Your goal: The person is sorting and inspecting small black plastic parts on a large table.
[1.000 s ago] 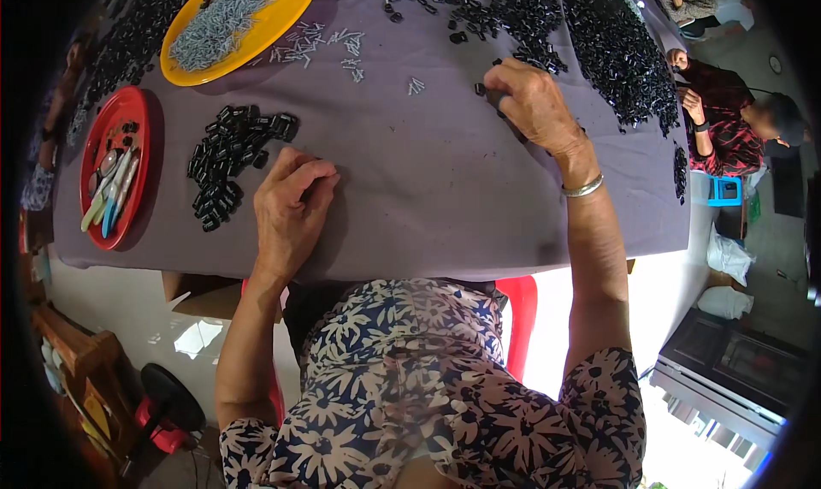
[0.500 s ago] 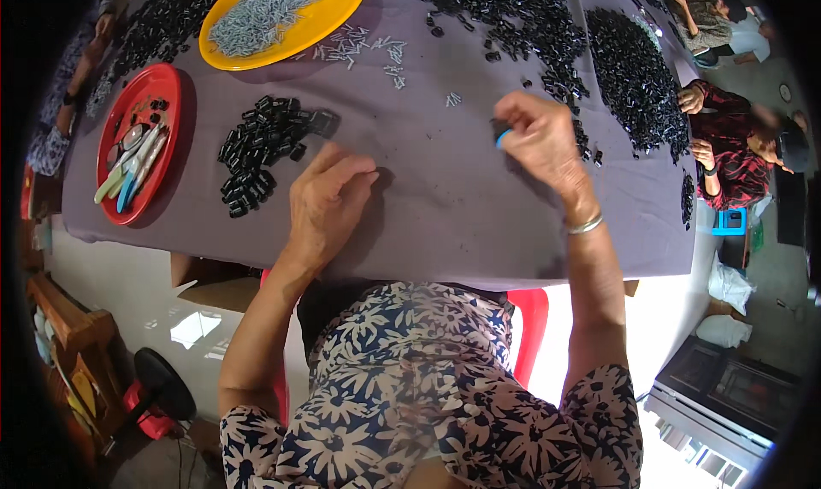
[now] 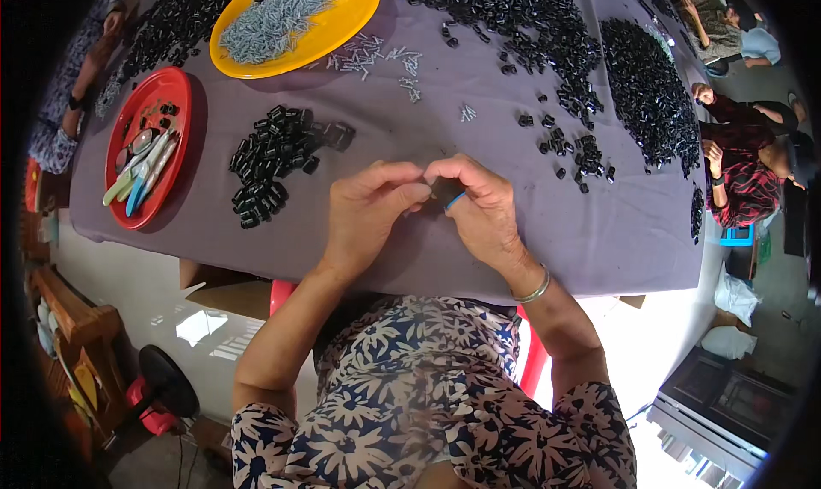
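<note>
My left hand (image 3: 363, 211) and my right hand (image 3: 487, 211) meet over the near middle of the cloth, fingertips touching. Both are closed in a pinch; whatever small thing lies between them is hidden. A black cover with a blue edge (image 3: 454, 198) shows at my right thumb; whether it is worn or held I cannot tell. To the left of my hands lies a heap of short black cylindrical pieces (image 3: 272, 160). A few grey screws (image 3: 468, 113) lie beyond my fingers. Loose black pieces (image 3: 588, 153) are scattered to the right.
A yellow plate (image 3: 363, 10) heaped with grey screws stands at the far side. At the left, a red tray (image 3: 190, 104) holds knife-like handled tools. Large piles of black parts (image 3: 646, 95) cover the far and right cloth (image 3: 599, 241). Other people sit at both sides.
My right hand has moved left from beside the loose black pieces to meet my left hand. My left hand has shifted a little right, its fingertips now against the right ones.
</note>
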`<control>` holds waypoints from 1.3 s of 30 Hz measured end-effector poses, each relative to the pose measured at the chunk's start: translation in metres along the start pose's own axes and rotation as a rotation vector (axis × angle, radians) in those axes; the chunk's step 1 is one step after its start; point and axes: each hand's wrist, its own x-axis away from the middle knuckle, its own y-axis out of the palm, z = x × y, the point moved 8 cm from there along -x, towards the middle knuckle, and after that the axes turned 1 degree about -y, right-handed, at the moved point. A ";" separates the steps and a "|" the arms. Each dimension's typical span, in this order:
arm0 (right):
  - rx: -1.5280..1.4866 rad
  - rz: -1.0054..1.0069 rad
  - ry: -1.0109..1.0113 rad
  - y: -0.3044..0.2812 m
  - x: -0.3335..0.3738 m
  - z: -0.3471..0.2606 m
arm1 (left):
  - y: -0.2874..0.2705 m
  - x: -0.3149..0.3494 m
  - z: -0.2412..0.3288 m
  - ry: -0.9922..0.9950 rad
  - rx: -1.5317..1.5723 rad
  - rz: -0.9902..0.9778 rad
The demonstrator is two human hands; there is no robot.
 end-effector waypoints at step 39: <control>0.014 -0.081 0.151 -0.029 -0.059 0.005 | 0.000 0.000 0.031 0.386 -0.565 0.164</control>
